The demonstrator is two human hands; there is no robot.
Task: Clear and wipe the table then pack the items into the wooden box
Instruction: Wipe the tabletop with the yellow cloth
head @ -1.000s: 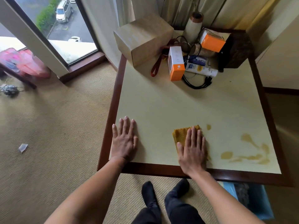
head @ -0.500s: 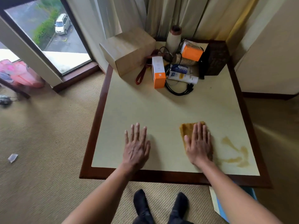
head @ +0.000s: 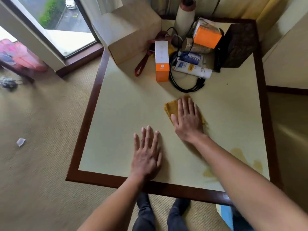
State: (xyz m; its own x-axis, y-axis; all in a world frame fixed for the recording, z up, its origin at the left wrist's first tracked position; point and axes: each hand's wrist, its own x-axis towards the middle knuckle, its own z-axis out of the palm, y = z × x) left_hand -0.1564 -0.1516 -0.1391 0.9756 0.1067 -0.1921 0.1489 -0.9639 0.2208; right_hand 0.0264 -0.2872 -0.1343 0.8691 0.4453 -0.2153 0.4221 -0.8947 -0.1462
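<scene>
Yellow waffle-weave cloth (head: 171,107), mid-table: pressed flat under the straight-fingered right hand (head: 186,120) for wiping, while the cream, dark-rimmed table (head: 86,124) is leant on by the flat, spread left hand (head: 146,154), apparently for support. Brown spill marks (head: 256,165) are left unwiped at the near right. Forward strokes are likely obstructed by a coiled black cable (head: 185,86), with the pale wooden box (head: 126,32) set at the far left corner.
</scene>
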